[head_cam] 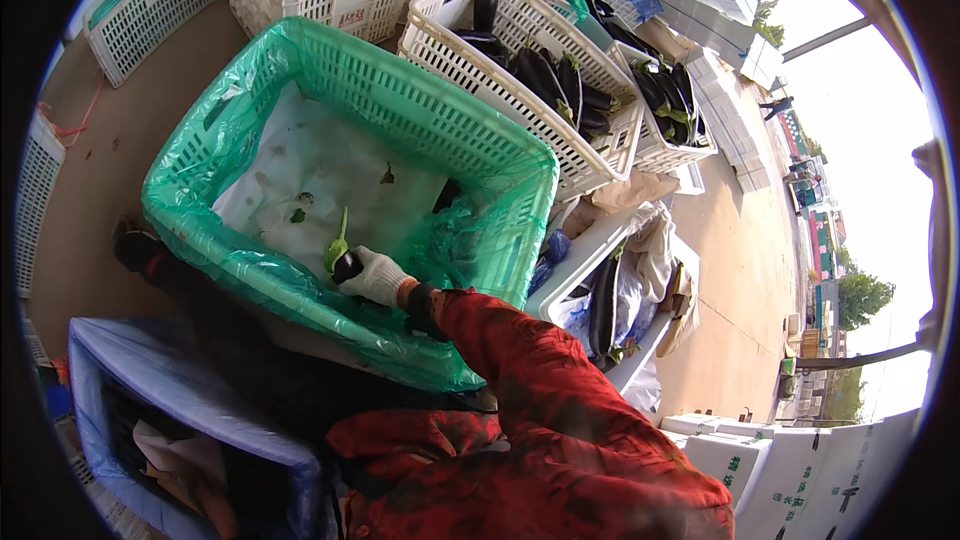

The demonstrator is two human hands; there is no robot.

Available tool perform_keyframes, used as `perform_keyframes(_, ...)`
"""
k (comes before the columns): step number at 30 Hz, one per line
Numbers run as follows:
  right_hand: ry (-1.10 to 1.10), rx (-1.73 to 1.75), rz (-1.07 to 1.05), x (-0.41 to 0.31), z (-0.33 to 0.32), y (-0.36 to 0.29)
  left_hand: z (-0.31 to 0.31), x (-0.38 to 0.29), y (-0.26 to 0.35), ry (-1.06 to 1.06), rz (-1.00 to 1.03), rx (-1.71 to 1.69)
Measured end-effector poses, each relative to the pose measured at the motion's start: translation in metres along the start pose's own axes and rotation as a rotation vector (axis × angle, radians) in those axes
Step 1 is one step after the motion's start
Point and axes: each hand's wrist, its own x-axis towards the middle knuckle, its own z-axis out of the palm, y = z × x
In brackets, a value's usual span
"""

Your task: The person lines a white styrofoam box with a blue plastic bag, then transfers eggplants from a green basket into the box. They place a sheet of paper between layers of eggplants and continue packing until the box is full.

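Note:
My right hand [375,275], in a whitish knit glove with an orange cuff, grips an eggplant [346,264] by its dark body. The green calyx and long stem point away from the fingers. Hand and eggplant are inside a crate lined with green plastic film [420,101]. Pale sheeting [352,157] covers the crate's bottom, with a few leaf scraps on it. Beneath the film at the right inner side a dark shape [448,196] partly shows. My left hand is out of view; a red sleeve [412,431] shows near my body.
Beyond the lined crate, a white plastic crate [517,82] holds several eggplants. A white foam box [551,307] with eggplants and wrappings stands at right. At lower left is a blue-lined container [187,382] with paper inside. White cartons [720,457] stand at lower right.

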Motion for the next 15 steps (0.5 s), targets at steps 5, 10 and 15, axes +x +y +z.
perform_keyframes(5,0.072,0.919,-0.325,-0.035,-0.091,-0.068,-0.019,-0.002,0.030,-0.068,0.036,0.007)
perform_keyframes(10,-0.068,1.251,-0.215,-0.060,-0.130,-0.113,-0.029,-0.009,0.044,-0.019,0.124,-0.092)
perform_keyframes(15,0.024,1.122,-0.350,-0.102,-0.053,-0.162,-0.048,-0.025,0.073,0.205,0.362,-0.435)
